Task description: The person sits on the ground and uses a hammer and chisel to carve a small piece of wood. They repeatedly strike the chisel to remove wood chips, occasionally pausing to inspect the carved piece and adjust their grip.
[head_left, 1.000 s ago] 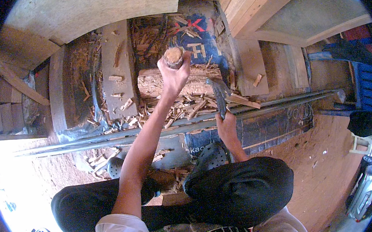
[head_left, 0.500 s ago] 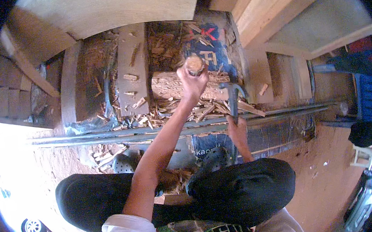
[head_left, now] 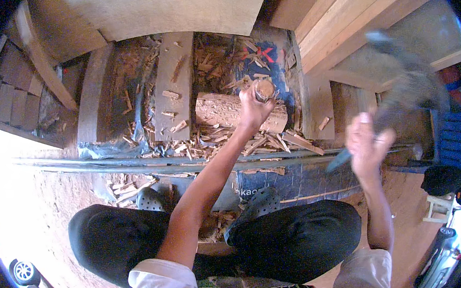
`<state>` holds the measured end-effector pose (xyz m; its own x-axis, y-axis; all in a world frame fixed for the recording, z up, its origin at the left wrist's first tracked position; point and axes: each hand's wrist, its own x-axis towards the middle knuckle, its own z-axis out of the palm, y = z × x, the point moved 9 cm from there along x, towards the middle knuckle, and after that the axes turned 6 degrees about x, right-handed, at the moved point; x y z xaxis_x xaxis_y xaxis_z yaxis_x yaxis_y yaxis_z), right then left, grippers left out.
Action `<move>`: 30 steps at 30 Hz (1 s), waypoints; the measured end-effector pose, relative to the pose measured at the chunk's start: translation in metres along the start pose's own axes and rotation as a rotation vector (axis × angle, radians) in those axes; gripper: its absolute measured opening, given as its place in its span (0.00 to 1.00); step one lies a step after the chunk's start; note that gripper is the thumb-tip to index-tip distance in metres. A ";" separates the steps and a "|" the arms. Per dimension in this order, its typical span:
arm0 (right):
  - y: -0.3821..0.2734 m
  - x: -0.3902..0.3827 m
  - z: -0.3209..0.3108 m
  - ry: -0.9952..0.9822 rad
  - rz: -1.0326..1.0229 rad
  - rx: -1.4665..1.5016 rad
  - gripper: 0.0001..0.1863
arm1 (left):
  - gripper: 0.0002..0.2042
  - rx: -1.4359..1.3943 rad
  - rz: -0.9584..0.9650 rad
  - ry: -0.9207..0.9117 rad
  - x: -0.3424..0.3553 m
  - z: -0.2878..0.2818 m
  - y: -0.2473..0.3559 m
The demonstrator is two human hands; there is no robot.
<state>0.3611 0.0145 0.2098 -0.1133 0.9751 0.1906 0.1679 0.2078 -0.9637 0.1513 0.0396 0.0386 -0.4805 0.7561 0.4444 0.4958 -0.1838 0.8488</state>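
Observation:
My left hand (head_left: 254,112) is closed round an upright wooden-handled chisel (head_left: 265,90), seen from its round butt end; its blade is hidden below my fist. Beneath it lies a pale, rough-cut wood block (head_left: 219,112) with a chipped surface. Out to the right, my right hand (head_left: 369,145) grips a hammer, whose handle end (head_left: 339,159) sticks out below the fist. The hammer's head (head_left: 381,42) is raised away from the chisel and smeared by motion.
Wood chips (head_left: 224,139) litter the ground round the block. A plank (head_left: 173,88) stands left of it, with a large board (head_left: 158,10) beyond. Timber beams (head_left: 359,15) lie far right. My clog (head_left: 258,204) rests close to the work. A person in blue (head_left: 458,140) is at the right.
My right hand has swung the hammer up and out to the right, away from the chisel. My left hand still holds the chisel over the block; the view has shifted slightly.

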 end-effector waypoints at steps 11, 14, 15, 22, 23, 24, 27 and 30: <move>-0.004 0.001 0.011 -0.211 0.200 -0.368 0.10 | 0.12 -0.110 0.030 -0.097 -0.007 0.007 0.002; -0.010 0.000 0.001 -0.057 0.081 -0.242 0.11 | 0.12 -0.183 -0.040 -0.179 -0.008 0.018 -0.009; -0.003 -0.001 0.004 -0.039 0.033 -0.198 0.11 | 0.13 -0.195 -0.074 -0.191 -0.008 0.021 -0.012; 0.071 -0.005 0.013 -0.367 0.359 -0.527 0.11 | 0.16 -0.099 -0.064 -0.178 -0.007 0.020 -0.009; 0.069 -0.004 0.004 -0.291 0.458 -0.483 0.10 | 0.16 -0.080 -0.046 -0.143 -0.007 0.016 -0.007; 0.055 -0.002 -0.002 -0.261 0.457 -0.503 0.10 | 0.16 -0.093 -0.042 -0.143 -0.007 0.015 -0.007; -0.001 0.009 -0.011 -0.047 0.224 -0.293 0.11 | 0.15 -0.202 -0.015 -0.136 -0.004 0.015 -0.006; -0.012 0.012 -0.009 0.022 0.111 0.001 0.14 | 0.16 -0.229 -0.091 -0.192 -0.003 0.021 -0.011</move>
<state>0.3667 0.0242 0.2248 -0.0720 0.9937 0.0864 0.1771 0.0980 -0.9793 0.1622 0.0527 0.0220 -0.3594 0.8767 0.3197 0.2704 -0.2301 0.9349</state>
